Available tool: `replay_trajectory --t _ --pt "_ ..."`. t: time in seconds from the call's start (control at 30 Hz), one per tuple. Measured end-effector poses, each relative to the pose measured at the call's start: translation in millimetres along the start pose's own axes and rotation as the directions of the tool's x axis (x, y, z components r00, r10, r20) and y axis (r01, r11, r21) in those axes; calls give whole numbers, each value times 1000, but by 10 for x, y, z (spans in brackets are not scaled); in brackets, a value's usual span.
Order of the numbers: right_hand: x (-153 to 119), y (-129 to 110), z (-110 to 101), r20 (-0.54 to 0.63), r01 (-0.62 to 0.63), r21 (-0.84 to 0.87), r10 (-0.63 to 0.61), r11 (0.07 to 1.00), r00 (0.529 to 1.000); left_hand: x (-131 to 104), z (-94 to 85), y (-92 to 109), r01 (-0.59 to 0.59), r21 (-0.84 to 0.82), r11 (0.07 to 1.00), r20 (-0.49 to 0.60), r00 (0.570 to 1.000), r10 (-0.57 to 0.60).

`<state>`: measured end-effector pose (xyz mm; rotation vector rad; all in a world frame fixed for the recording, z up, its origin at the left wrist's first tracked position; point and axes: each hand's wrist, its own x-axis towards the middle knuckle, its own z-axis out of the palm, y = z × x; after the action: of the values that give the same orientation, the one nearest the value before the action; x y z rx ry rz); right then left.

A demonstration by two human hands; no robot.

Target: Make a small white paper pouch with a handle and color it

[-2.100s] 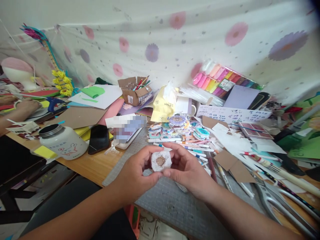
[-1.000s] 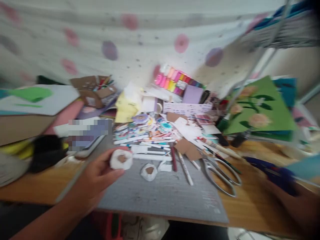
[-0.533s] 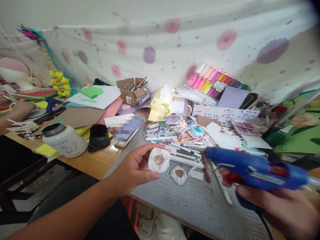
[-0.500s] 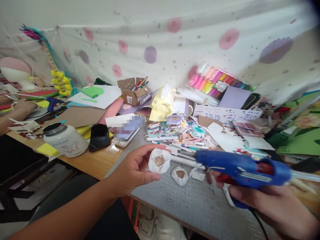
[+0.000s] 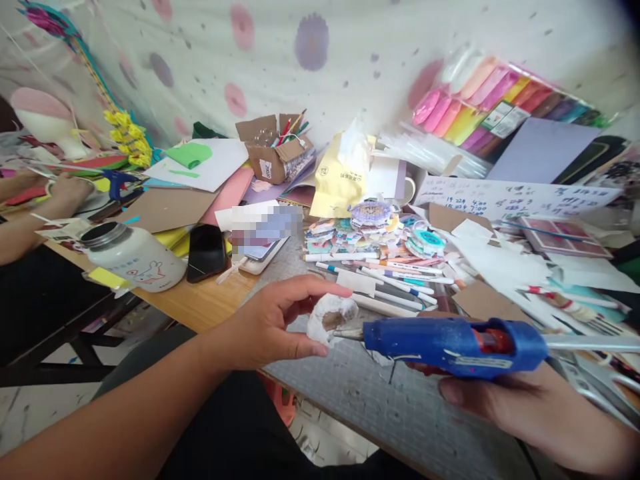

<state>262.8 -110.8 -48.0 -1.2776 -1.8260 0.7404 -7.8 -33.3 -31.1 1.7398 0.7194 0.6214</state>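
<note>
Between thumb and fingers, my left hand (image 5: pixel 270 327) pinches a small white roundish piece (image 5: pixel 320 320) that has a brown patch in its middle. My right hand (image 5: pixel 530 413) grips a blue glue gun (image 5: pixel 450 343) with a glue stick (image 5: pixel 590 343) coming out of its back. The metal nozzle (image 5: pixel 349 333) is at the brown patch; whether it touches cannot be made out. A second white piece (image 5: pixel 383 358) on the grey mat (image 5: pixel 340 387) is mostly covered by the glue gun.
Markers (image 5: pixel 400 283) and a pile of colourful cut-outs (image 5: pixel 370 230) lie behind my hands. A white jar (image 5: pixel 145 260) and a black phone (image 5: pixel 206 252) are at left; scissors (image 5: pixel 595 383) at right. Another person's hand (image 5: pixel 70 193) works at far left.
The glue gun has moved left, bringing its nozzle to the white piece, which is now tilted toward it. The view has shifted, and scissors show at right.
</note>
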Motion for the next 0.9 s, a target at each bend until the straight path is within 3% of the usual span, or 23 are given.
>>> replay_trajectory --t 0.3,0.43,0.9 --pt "52 -16 6 127 138 -4 -136 990 983 -4 37 -39 72 -50 996 27 997 -71" --pt "23 13 18 181 104 -17 -100 994 978 -7 40 -50 87 -64 994 30 996 -85" --pt "31 11 41 141 128 -28 -122 991 982 -19 59 -10 153 -136 979 17 988 -152"
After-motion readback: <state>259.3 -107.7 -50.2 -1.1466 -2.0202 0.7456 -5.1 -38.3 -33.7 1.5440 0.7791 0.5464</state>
